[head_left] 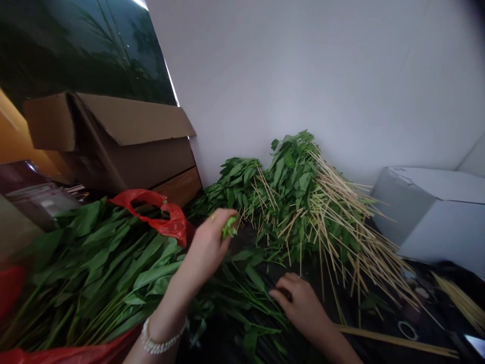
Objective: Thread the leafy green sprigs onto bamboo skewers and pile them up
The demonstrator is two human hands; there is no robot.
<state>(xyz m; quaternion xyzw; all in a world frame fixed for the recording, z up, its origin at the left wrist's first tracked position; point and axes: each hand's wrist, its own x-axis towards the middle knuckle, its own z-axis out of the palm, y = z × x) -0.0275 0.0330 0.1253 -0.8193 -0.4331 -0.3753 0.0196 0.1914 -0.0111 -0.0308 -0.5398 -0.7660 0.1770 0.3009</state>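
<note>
My left hand [212,240] is closed around a small bunch of green vegetable stems [229,227], their cut ends showing by the thumb. The leaves look like water spinach. A beaded bracelet circles that wrist. Lower and to the right, my right hand [299,303] hovers by loose greens [250,278] on the dark table, its fingers curved with a gap beside the thumb, and nothing shows in it. Behind both hands, a heap of leafy greens [291,172] threaded on thin bamboo skewers [356,222] leans against the wall.
At left, long leafy greens [94,268] fill a red plastic bag [174,222]. An open cardboard box [140,151] stands behind it. On the right are a white box [443,217], a roll of tape [407,330], more skewers [460,298] and a lit screen [475,346].
</note>
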